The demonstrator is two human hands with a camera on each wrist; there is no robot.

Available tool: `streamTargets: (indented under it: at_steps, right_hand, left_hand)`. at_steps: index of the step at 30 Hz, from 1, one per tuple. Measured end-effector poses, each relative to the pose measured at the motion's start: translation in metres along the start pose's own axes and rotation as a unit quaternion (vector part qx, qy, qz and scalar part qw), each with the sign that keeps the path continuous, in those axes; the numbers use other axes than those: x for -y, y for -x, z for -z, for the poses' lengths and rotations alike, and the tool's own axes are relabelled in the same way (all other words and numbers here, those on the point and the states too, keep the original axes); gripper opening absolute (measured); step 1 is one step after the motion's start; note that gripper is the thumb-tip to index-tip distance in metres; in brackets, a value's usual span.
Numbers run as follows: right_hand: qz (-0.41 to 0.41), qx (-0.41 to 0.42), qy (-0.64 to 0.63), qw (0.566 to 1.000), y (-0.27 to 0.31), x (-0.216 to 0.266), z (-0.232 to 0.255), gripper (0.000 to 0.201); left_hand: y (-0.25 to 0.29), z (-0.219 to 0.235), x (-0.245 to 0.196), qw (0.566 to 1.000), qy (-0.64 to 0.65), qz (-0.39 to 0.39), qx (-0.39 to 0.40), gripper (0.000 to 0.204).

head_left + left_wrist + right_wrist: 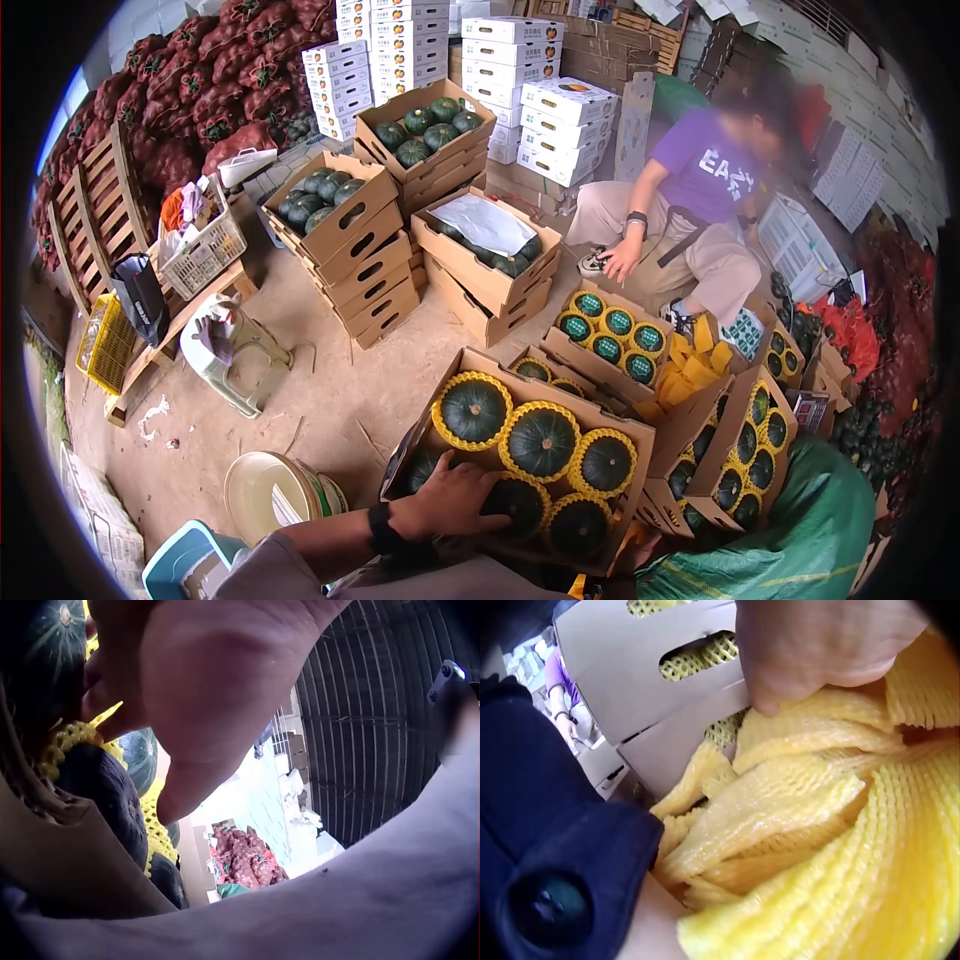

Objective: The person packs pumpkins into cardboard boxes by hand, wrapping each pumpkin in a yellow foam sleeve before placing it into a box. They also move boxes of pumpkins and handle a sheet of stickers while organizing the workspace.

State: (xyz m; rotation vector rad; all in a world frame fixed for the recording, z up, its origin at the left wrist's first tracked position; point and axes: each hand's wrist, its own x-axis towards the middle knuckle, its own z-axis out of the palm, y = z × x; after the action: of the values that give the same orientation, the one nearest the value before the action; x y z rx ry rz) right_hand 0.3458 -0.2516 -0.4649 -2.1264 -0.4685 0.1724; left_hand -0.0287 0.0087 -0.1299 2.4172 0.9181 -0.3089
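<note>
In the head view my left hand (450,495) lies spread over the near left of a cardboard box (400,455) of dark green pumpkins. Its fingers reach across toward a pumpkin (517,508) in a yellow foam net. Another pumpkin (415,470) at the box's left end is partly covered by the hand. Seen from the left wrist, the thumb and palm arch above netted pumpkins (105,795). My right hand (825,645) is down among a heap of yellow foam nets (780,802) beside a box with hand holes (645,667); its fingertips are hidden in the heap.
Open boxes of netted pumpkins (750,450) stand to the right, near a green sack (790,540). A person in a purple shirt (705,165) sits beyond a box of labelled pumpkins (620,335). Stacked pumpkin boxes (365,275), a plastic stool (240,350) and a bucket (265,495) are at the left.
</note>
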Motion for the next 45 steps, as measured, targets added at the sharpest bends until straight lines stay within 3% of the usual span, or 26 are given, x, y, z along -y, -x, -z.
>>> streamTargets:
  at_steps: [2, 5, 9, 11, 12, 14, 16, 17, 18, 19, 20, 22, 23, 24, 27, 28, 30, 32, 36, 37, 39, 40, 42, 43, 44, 45]
  right_hand:
    - [0.003, 0.035, -0.121, 0.992, -0.006, -0.004, 0.003, 0.043]
    - [-0.029, 0.089, -0.130, 0.987, -0.019, 0.016, 0.019, 0.039]
    - [0.023, 0.047, -0.289, 0.956, -0.005, 0.121, 0.043, 0.031]
    - [0.090, 0.002, -0.248, 0.965, 0.022, 0.228, 0.068, 0.032]
    - [0.121, -0.023, -0.226, 0.966, 0.035, 0.282, 0.080, 0.033]
    - [0.152, 0.042, -0.257, 0.953, 0.061, 0.312, 0.073, 0.038]
    - [0.287, 0.156, -0.218, 0.920, 0.094, 0.349, 0.057, 0.042]
    - [0.380, 0.248, -0.228, 0.862, 0.096, 0.363, 0.056, 0.039]
    - [0.454, 0.223, -0.239, 0.829, 0.102, 0.389, 0.048, 0.037]
    - [0.438, 0.212, -0.340, 0.805, 0.107, 0.400, 0.034, 0.037]
    - [0.414, 0.200, -0.437, 0.773, 0.108, 0.409, 0.022, 0.041]
    - [0.072, 0.339, -0.554, 0.757, 0.109, 0.440, 0.031, 0.054]
    - [0.072, 0.442, -0.456, 0.769, 0.101, 0.431, 0.033, 0.050]
    - [0.160, 0.460, -0.234, 0.841, 0.098, 0.431, 0.039, 0.036]
    - [0.010, 0.642, -0.259, 0.721, 0.097, 0.436, 0.042, 0.032]
    - [-0.015, 0.659, -0.243, 0.712, 0.093, 0.436, 0.046, 0.036]
    - [-0.110, 0.664, -0.338, 0.658, 0.093, 0.428, 0.036, 0.038]
    - [0.137, 0.616, -0.134, 0.764, 0.094, 0.441, 0.037, 0.031]
    - [0.255, 0.569, -0.104, 0.775, 0.099, 0.448, 0.024, 0.025]
    - [0.302, 0.547, -0.090, 0.776, 0.099, 0.449, 0.019, 0.025]
    - [0.148, 0.528, -0.278, 0.789, 0.102, 0.460, 0.006, 0.024]
    - [0.109, 0.426, -0.361, 0.822, 0.105, 0.460, -0.005, 0.024]
    - [0.156, 0.228, -0.501, 0.820, 0.114, 0.478, -0.020, 0.024]
    - [0.128, 0.245, -0.538, 0.796, 0.120, 0.478, -0.022, 0.022]
    - [0.099, 0.262, -0.575, 0.769, 0.127, 0.477, -0.023, 0.019]
    - [0.136, 0.250, -0.553, 0.783, 0.130, 0.475, -0.029, 0.016]
  left_hand:
    - [0.001, -0.003, 0.002, 1.000, 0.027, -0.003, -0.002, 0.074]
    - [0.005, -0.004, 0.004, 0.993, 0.085, -0.051, -0.060, 0.069]
    - [0.009, 0.011, -0.006, 0.955, 0.266, -0.135, -0.012, 0.062]
    - [0.013, 0.024, -0.020, 0.926, 0.341, -0.158, 0.035, 0.061]
    - [0.012, 0.022, -0.024, 0.898, 0.402, -0.176, 0.037, 0.063]
    - [0.009, 0.018, -0.034, 0.828, 0.518, -0.211, 0.041, 0.065]
    - [0.008, 0.018, -0.044, 0.764, 0.604, -0.219, 0.054, 0.051]
    - [0.002, 0.009, -0.041, 0.738, 0.632, -0.219, 0.086, 0.046]
    - [-0.001, 0.003, -0.041, 0.710, 0.660, -0.217, 0.115, 0.041]
    - [0.003, 0.001, -0.046, 0.694, 0.690, -0.208, 0.016, 0.030]
    - [0.004, -0.002, -0.043, 0.682, 0.704, -0.196, 0.001, 0.035]
    - [0.015, 0.012, -0.036, 0.803, 0.562, -0.190, -0.056, 0.028]
    - [0.018, 0.026, -0.031, 0.888, 0.363, -0.246, -0.140, 0.030]
    - [0.022, 0.030, -0.029, 0.905, 0.290, -0.232, -0.207, 0.028]
    - [0.030, 0.041, -0.013, 0.938, 0.177, -0.167, -0.249, 0.044]
    - [0.033, 0.045, -0.008, 0.946, 0.134, -0.157, -0.251, 0.048]
    - [0.032, 0.045, -0.003, 0.953, 0.114, -0.162, -0.230, 0.053]
    - [0.031, 0.045, -0.001, 0.956, 0.088, -0.163, -0.227, 0.052]
    - [0.027, 0.049, -0.005, 0.958, 0.036, -0.215, -0.186, 0.046]
    - [0.022, 0.043, -0.011, 0.914, 0.072, -0.296, -0.268, 0.039]
    - [0.022, 0.043, -0.021, 0.877, 0.063, -0.225, -0.419, 0.043]
    - [0.021, 0.049, -0.029, 0.838, 0.042, -0.174, -0.516, 0.056]
    - [0.025, 0.052, -0.046, 0.827, 0.191, -0.206, -0.486, 0.083]
    - [0.024, 0.051, -0.047, 0.845, 0.296, -0.251, -0.367, 0.097]
    - [0.022, 0.048, -0.041, 0.836, 0.318, -0.253, -0.368, 0.075]
    - [0.022, 0.046, -0.027, 0.790, 0.499, -0.209, -0.290, 0.061]
